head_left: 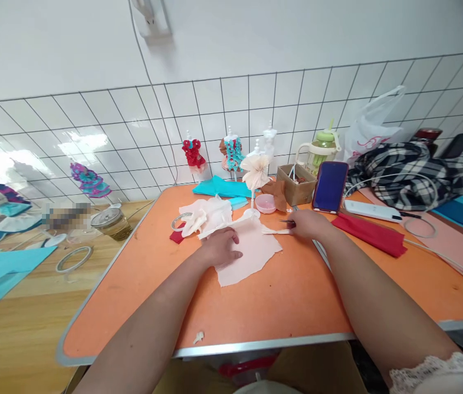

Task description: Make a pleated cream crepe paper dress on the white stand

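My left hand point(220, 247) rests on a pale pink sheet point(252, 254) with torn edges, its fingers apart. To the right, my right hand point(303, 224) is closed on a thin dark tool point(287, 221), which looks like tweezers. A narrow pale strip point(276, 231) lies between the sheet and my right hand. Just beyond the sheet stands a small white dress form point(256, 171) wearing a pleated cream piece. Crumpled pale paper point(210, 213) and a tape roll point(181, 221) are beyond my left hand. Beside the stand's base sits a pink bowl point(265, 204).
Small decorated forms point(193, 155) line the wall, with turquoise paper point(223, 187) before them. A cardboard box point(296, 185), upright phone point(330, 186), power bank point(372, 210) and red folded paper point(369, 234) are at the right. A glass jar point(111, 221) stands left on the wooden table.
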Demonstrator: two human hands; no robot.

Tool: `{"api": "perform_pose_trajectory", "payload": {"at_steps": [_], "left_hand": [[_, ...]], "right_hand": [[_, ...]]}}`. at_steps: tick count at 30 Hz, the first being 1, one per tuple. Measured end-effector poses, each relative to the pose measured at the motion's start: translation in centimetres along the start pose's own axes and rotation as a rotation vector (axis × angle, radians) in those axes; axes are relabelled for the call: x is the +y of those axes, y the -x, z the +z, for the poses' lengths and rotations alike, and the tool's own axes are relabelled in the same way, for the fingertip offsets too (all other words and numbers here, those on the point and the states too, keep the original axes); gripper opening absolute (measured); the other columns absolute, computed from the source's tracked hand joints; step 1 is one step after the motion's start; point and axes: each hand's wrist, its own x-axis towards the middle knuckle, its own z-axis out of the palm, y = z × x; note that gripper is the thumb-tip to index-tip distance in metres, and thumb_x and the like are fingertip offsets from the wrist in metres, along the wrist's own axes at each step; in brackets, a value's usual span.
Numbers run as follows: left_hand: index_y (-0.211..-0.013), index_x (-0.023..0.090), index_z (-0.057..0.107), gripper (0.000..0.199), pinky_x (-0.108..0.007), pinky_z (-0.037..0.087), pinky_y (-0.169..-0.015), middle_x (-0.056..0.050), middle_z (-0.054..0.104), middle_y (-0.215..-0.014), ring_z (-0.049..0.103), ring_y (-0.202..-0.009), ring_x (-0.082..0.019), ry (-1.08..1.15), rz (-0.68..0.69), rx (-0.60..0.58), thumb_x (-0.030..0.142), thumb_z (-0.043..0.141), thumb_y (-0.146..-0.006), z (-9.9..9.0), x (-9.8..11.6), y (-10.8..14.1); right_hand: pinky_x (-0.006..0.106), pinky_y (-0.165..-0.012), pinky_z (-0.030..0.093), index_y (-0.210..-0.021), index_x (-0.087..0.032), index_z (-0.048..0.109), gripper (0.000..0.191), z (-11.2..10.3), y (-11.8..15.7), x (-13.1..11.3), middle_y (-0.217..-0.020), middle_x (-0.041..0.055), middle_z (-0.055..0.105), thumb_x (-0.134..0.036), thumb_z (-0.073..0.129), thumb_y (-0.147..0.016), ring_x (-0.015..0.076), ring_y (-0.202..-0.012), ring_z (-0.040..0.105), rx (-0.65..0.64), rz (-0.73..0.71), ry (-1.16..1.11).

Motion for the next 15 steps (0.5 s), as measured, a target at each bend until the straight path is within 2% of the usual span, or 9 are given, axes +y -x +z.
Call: {"api": "perform_pose_trajectory", "payload": {"at_steps": [3, 5, 6, 8, 9, 10, 11, 13, 15], "left_hand": [[-0.09, 0.028, 0.053, 0.031, -0.043, 0.036, -0.088, 0.0, 0.057, -0.114, 0.047, -0.11, -0.028, -0.016, -0.129, 0.032, 0.047, 0.061, -0.066, 0.2, -0.1, -0.2], [-0.092, 0.028, 0.052, 0.035, -0.044, 0.037, -0.087, -0.003, 0.057, -0.113, 0.049, -0.108, -0.029, -0.024, -0.221, 0.062, 0.051, 0.058, -0.067, 0.3, -0.4, -0.4], [-0.094, 0.027, 0.052, 0.039, -0.043, 0.038, -0.086, -0.003, 0.056, -0.114, 0.05, -0.108, -0.03, -0.015, -0.241, 0.067, 0.054, 0.058, -0.067, 0.3, -0.5, -0.4], [-0.097, 0.027, 0.05, 0.051, -0.039, 0.04, -0.084, -0.005, 0.052, -0.12, 0.051, -0.107, -0.029, 0.028, -0.229, 0.055, 0.061, 0.061, -0.06, 0.3, -0.8, -0.3], [-0.099, 0.027, 0.049, 0.059, -0.038, 0.041, -0.084, -0.005, 0.049, -0.123, 0.052, -0.107, -0.029, 0.053, -0.211, 0.041, 0.063, 0.064, -0.055, 0.3, -1.0, -0.3], [-0.102, 0.027, 0.049, 0.065, -0.036, 0.041, -0.085, -0.005, 0.047, -0.126, 0.051, -0.108, -0.029, 0.073, -0.19, 0.027, 0.063, 0.067, -0.051, 0.3, -1.1, -0.2], [-0.104, 0.026, 0.048, 0.071, -0.036, 0.041, -0.086, -0.006, 0.045, -0.129, 0.05, -0.11, -0.029, 0.083, -0.172, 0.017, 0.062, 0.069, -0.047, 0.4, -1.2, -0.2], [-0.107, 0.025, 0.046, 0.076, -0.036, 0.038, -0.091, -0.008, 0.042, -0.132, 0.046, -0.116, -0.031, 0.075, -0.154, 0.018, 0.061, 0.071, -0.045, 0.5, -1.2, -0.2], [-0.109, 0.025, 0.045, 0.077, -0.038, 0.035, -0.094, -0.009, 0.04, -0.134, 0.042, -0.121, -0.032, 0.065, -0.148, 0.02, 0.061, 0.071, -0.045, 0.7, -1.3, -0.2]], "right_hand": [[0.028, -0.065, 0.041, -0.092, -0.017, 0.066, 0.022, -0.8, 0.7, -0.3, -0.101, 0.0133, 0.065, -0.024, 0.058, -0.073, 0.0265, -0.089, 0.06, 0.068, 0.066, 0.01], [0.026, -0.065, 0.043, -0.093, -0.017, 0.063, 0.025, -0.7, 1.5, -1.9, -0.096, 0.0121, 0.067, -0.033, 0.047, -0.083, 0.0217, -0.084, 0.062, 0.041, 0.03, -0.142], [0.024, -0.063, 0.045, -0.092, -0.017, 0.062, 0.033, -0.5, 1.9, -3.0, -0.084, 0.0102, 0.068, -0.04, 0.038, -0.089, 0.0181, -0.074, 0.063, -0.081, -0.027, -0.294], [0.023, -0.055, 0.046, -0.087, -0.017, 0.058, 0.047, 0.2, 2.7, -4.9, -0.062, 0.0055, 0.064, -0.053, 0.029, -0.089, 0.0132, -0.052, 0.059, -0.481, -0.106, -0.528], [0.024, -0.051, 0.047, -0.084, -0.017, 0.055, 0.048, 0.5, 2.9, -5.6, -0.053, 0.0026, 0.059, -0.057, 0.029, -0.088, 0.0116, -0.044, 0.055, -0.657, -0.103, -0.554], [0.024, -0.047, 0.046, -0.08, -0.017, 0.052, 0.048, 0.9, 3.0, -6.1, -0.046, -0.001, 0.054, -0.06, 0.031, -0.086, 0.0103, -0.037, 0.049, -0.769, -0.09, -0.551], [0.024, -0.044, 0.046, -0.076, -0.018, 0.048, 0.047, 1.2, 2.9, -6.4, -0.04, -0.0048, 0.047, -0.062, 0.035, -0.084, 0.0087, -0.032, 0.043, -0.84, -0.08, -0.543], [0.023, -0.04, 0.045, -0.072, -0.019, 0.042, 0.046, 1.7, 2.6, -6.3, -0.035, -0.0106, 0.033, -0.064, 0.038, -0.082, 0.0059, -0.028, 0.032, -0.892, -0.058, -0.577], [0.022, -0.039, 0.045, -0.074, -0.02, 0.041, 0.045, 2.0, 2.1, -6.0, -0.036, -0.012, 0.03, -0.064, 0.035, -0.083, 0.0048, -0.027, 0.027, -0.911, -0.034, -0.677]]}}
